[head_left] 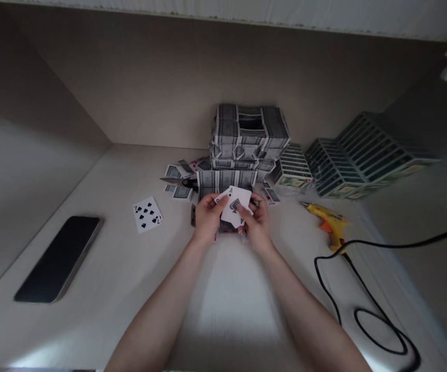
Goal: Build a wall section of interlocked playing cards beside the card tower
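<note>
Item: left hand (207,217), fingers closed narrowly on playing cards (244,198), its thumb laid over their left side. Item: right hand (260,227), likewise closed on the same cards, its thumb pressed to the face of the uppermost, an ace of spades. The cards are held between the two hands, neither clearly nearer, and are slightly fanned. The ace's long axis is pointed away from the body, its far end leaned a little to the right.

Just beyond: a patterned card panel (227,179), partly overlapped in view by the held cards (whether it is touched by them cannot be told). Its stripes are run roughly away from the body, so the ace is seen only slightly askew to them. Farther back: a tall card structure (229,129), pierced by a top opening.

To the left: scissors (175,181), set on loose cards (182,192); a seven of spades (146,212), face up; a phone (59,258). To the right: a yellow glue gun (335,219), its nozzle pointed away and leftward.
</note>
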`<state>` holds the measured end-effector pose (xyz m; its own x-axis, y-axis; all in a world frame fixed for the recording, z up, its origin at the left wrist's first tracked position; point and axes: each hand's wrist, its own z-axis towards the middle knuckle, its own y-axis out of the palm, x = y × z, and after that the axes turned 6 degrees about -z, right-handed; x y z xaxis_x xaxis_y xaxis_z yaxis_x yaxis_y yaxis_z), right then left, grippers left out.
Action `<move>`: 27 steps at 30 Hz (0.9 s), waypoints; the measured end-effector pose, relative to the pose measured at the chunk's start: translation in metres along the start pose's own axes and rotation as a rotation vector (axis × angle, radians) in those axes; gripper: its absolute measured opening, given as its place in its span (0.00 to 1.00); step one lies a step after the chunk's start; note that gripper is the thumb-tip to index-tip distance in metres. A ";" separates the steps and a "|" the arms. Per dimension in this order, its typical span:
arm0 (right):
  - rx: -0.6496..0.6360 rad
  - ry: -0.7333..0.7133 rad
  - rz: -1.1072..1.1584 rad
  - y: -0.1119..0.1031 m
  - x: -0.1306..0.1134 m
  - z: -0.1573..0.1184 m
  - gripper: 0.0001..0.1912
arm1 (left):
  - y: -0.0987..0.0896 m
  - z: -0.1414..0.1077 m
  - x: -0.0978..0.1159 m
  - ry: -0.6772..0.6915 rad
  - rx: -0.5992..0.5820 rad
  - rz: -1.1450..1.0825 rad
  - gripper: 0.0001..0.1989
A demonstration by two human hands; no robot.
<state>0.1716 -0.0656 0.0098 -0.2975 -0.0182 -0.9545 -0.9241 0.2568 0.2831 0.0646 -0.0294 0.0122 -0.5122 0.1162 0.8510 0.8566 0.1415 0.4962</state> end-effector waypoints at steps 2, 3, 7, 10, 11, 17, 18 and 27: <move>0.087 0.019 0.002 0.000 0.002 0.005 0.19 | 0.000 0.001 -0.003 0.000 0.011 -0.067 0.15; 0.110 0.036 -0.002 0.000 0.003 0.006 0.17 | 0.000 0.002 -0.004 -0.001 0.006 -0.085 0.15; 0.085 0.041 -0.035 0.001 0.008 0.007 0.17 | 0.000 0.002 -0.006 0.023 0.011 -0.082 0.16; 0.080 0.015 -0.076 0.002 0.009 0.005 0.17 | 0.001 0.001 -0.006 0.021 0.027 -0.093 0.15; 0.086 0.018 -0.074 0.002 0.009 0.004 0.17 | 0.001 0.001 -0.006 0.015 0.029 -0.104 0.15; 0.085 0.058 -0.042 0.001 0.006 0.002 0.17 | 0.000 -0.004 0.003 0.021 -0.037 -0.134 0.12; 0.076 0.055 -0.046 0.001 0.006 0.002 0.17 | -0.001 -0.004 0.005 0.012 -0.067 -0.126 0.09; 0.020 0.004 -0.023 -0.002 0.008 0.002 0.14 | -0.004 -0.002 0.013 -0.033 -0.144 0.029 0.14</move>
<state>0.1717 -0.0641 0.0015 -0.2777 -0.0284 -0.9603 -0.9256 0.2755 0.2595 0.0542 -0.0301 0.0217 -0.4870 0.1505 0.8603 0.8699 -0.0047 0.4933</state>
